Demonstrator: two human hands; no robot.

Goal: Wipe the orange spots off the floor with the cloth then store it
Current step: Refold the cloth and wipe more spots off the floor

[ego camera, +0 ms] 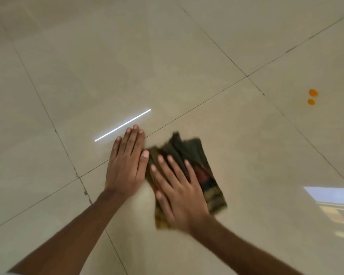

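Note:
A dark green patterned cloth (197,155) lies folded on the beige tiled floor (127,66), blurred from motion. My right hand (179,191) presses flat on top of it, fingers spread. Flat on the bare tile just left of the cloth rests my left hand (126,165), its thumb touching the cloth's edge. Two orange spots (312,96) sit close together on the floor far to the right, well apart from the cloth.
Dark grout lines cross the glossy tiles. A thin bright reflection of a light (123,125) shows beyond my left hand, and a window reflection (332,197) shines at the right edge.

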